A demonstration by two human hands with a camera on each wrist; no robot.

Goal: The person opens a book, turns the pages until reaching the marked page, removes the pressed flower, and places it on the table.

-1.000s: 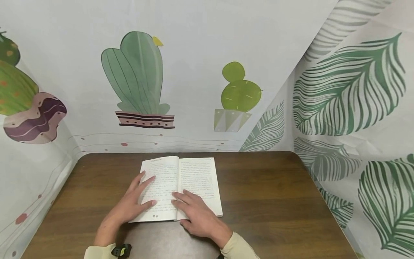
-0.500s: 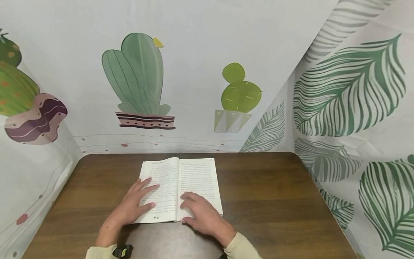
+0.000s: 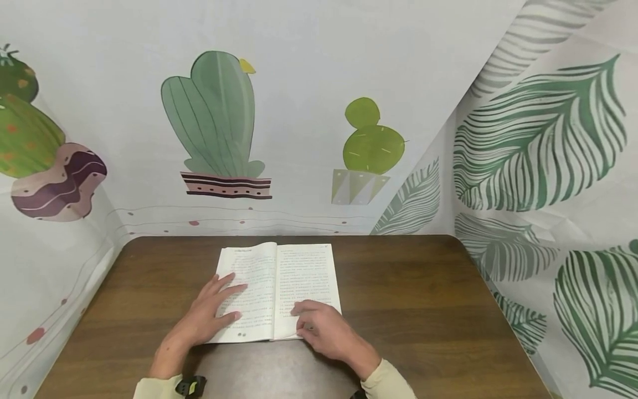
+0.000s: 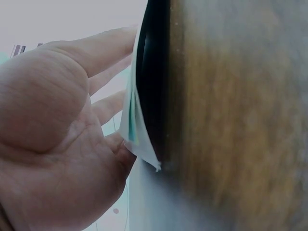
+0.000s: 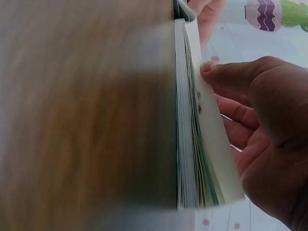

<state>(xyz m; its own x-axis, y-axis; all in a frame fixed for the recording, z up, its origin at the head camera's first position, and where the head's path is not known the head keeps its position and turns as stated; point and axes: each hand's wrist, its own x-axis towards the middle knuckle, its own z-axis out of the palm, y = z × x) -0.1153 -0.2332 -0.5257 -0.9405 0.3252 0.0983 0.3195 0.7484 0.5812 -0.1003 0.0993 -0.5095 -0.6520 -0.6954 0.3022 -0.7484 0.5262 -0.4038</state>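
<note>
An open book (image 3: 253,277) with printed text lies on the wooden table. My left hand (image 3: 203,316) rests on the left page, fingers spread and thumb on the lower part of the page. In the left wrist view the palm (image 4: 43,110) faces the camera, and the fingertips go behind the page edge (image 4: 137,120). My right hand (image 3: 324,330) is at the lower part of the right page, its fingers bent and the thumb near the bottom edge. The right wrist view shows the thumb (image 5: 231,74) touching the page, with the other fingers partly hidden behind it.
The brown table (image 3: 413,310) extends on both sides of the book. Behind it hangs a pale wall covering (image 3: 299,111) printed with cacti, and leaf patterns (image 3: 540,133) cover the right side. A dark wrist strap (image 3: 191,386) is on the left wrist.
My right hand has slid right from near the book's fold to the right page's lower part, its fingers bending more. My left hand has shifted slightly down the page, then stayed.
</note>
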